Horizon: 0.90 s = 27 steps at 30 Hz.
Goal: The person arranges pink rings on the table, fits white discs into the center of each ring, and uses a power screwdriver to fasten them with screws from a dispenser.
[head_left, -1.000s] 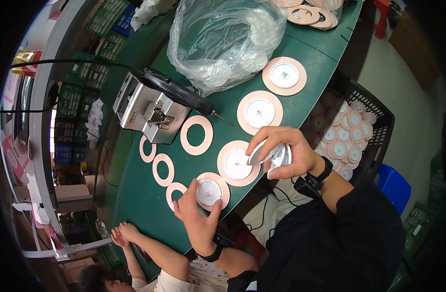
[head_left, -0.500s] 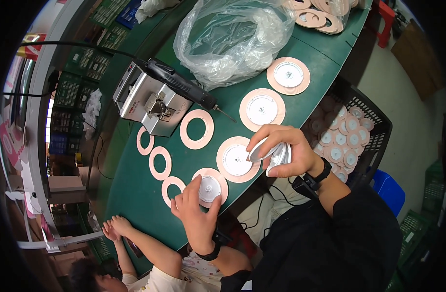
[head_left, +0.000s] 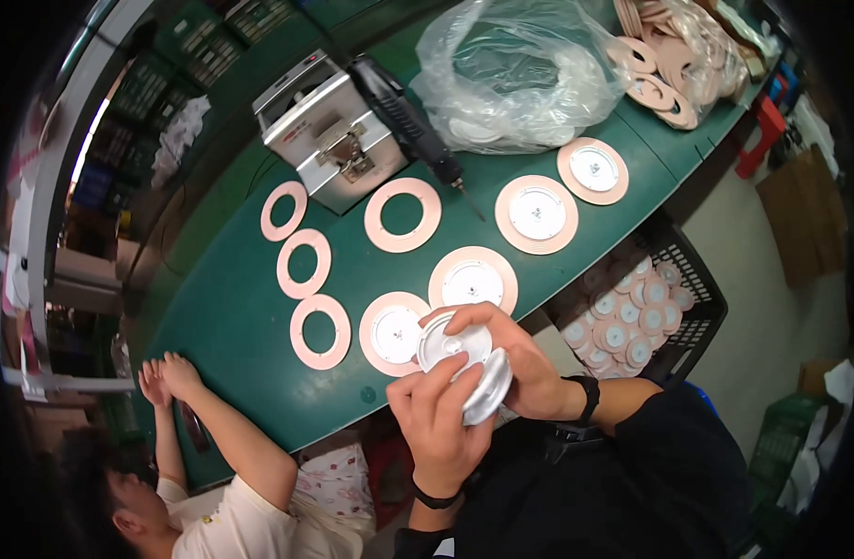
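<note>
Near the table's front edge, my right hand (head_left: 531, 373) grips white plastic discs. One disc (head_left: 453, 345) faces up, and another disc (head_left: 488, 389) tilts beside my palm. My left hand (head_left: 438, 424) has its fingers closed over the same discs from the near side. Just beyond my hands lie pink rings with white centres, among them a filled ring (head_left: 390, 333) and a partly covered ring (head_left: 474, 275). Two more, a filled ring (head_left: 537, 214) and a far filled ring (head_left: 593, 171), lie to the right. Hollow pink rings, including one ring (head_left: 320, 363), lie to the left.
A black electric screwdriver (head_left: 404, 121) leans beside a metal screw feeder (head_left: 329, 140). Behind stand a clear plastic bag (head_left: 511, 121) and bagged pink rings (head_left: 674, 61). A black crate (head_left: 697, 270) of finished discs sits right, below table level. A co-worker's forearms (head_left: 217, 401) rest at left.
My left hand has left the nearest filled ring and moved right onto the white discs in my right hand. The view has shifted, and my right hand has come nearer to me.
</note>
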{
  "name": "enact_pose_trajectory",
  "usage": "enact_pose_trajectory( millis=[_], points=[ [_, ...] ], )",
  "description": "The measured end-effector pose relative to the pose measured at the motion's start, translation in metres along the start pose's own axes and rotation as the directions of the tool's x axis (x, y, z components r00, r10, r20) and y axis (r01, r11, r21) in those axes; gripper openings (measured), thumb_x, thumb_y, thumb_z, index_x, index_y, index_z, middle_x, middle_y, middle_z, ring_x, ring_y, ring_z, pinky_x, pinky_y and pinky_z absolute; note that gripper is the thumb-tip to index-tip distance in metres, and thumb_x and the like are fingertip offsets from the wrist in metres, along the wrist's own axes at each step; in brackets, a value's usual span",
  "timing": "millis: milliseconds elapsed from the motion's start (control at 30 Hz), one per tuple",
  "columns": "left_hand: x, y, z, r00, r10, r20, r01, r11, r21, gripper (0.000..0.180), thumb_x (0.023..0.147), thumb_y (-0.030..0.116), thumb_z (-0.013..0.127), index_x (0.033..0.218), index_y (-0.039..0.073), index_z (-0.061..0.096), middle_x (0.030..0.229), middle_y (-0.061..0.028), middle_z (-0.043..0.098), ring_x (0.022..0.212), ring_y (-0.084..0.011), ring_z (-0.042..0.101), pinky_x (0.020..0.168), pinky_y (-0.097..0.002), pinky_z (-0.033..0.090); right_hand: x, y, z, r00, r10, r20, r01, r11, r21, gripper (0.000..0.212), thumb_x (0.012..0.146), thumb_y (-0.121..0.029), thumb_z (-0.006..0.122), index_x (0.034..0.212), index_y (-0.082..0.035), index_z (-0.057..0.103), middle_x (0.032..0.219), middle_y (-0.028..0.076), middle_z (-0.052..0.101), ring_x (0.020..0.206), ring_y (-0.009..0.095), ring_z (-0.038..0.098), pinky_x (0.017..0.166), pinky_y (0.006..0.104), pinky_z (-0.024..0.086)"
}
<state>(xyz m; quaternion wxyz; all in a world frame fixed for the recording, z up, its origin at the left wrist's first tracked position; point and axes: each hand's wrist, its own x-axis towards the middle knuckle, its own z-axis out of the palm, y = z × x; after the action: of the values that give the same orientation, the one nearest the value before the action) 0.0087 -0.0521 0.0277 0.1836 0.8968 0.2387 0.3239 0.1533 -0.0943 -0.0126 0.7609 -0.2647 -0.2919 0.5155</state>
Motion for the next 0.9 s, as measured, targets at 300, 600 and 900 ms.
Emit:
enact_pose_trajectory(
  millis=[300, 600, 900],
  points=[
    [-0.031, -0.046, -0.017, 0.935, -0.296, -0.196, 0.205, 0.901, -0.382, 0.039, 0.075, -0.001, 0.079, 0.112, 0.002, 0.069, 0.108, -0.0148, 0.072, 0.095, -0.0343, 0.065, 0.086, -0.0415, 0.051, 0.111, -0.059, -0.022, 0.964, 0.026, 0.265, 0.185, 0.649, -0.737, 0.042, 0.097, 0.002, 0.059, 0.137, 0.000, 0.049, 0.138, 0.011, 0.055, 0.126, 0.018, 0.056, 0.109, 0.0353, 0.046],
    [-0.038, -0.074, -0.026, 0.914, -0.297, -0.276, 0.259, 0.952, -0.166, 0.032, 0.078, 0.000, 0.077, 0.109, 0.000, 0.068, 0.106, -0.0159, 0.069, 0.093, -0.0341, 0.062, 0.082, -0.0426, 0.050, 0.217, -0.055, -0.019, 0.931, 0.357, -0.078, -0.164, 0.217, -0.962, 0.026, 0.085, -0.004, 0.070, 0.111, -0.001, 0.069, 0.117, 0.020, 0.069, 0.109, 0.039, 0.070, 0.096, 0.0442, 0.055],
    [-0.044, -0.093, -0.019, 0.908, -0.294, -0.300, 0.267, 0.955, -0.128, 0.032, 0.078, 0.000, 0.077, 0.108, -0.001, 0.066, 0.104, -0.0172, 0.067, 0.089, -0.0362, 0.061, 0.078, -0.0441, 0.049, 0.208, -0.049, -0.024, 0.821, 0.293, 0.489, 0.567, -0.335, -0.752, 0.029, 0.079, -0.018, 0.082, 0.100, -0.001, 0.072, 0.129, 0.017, 0.062, 0.110, 0.036, 0.063, 0.097, 0.0417, 0.053]
  ],
)
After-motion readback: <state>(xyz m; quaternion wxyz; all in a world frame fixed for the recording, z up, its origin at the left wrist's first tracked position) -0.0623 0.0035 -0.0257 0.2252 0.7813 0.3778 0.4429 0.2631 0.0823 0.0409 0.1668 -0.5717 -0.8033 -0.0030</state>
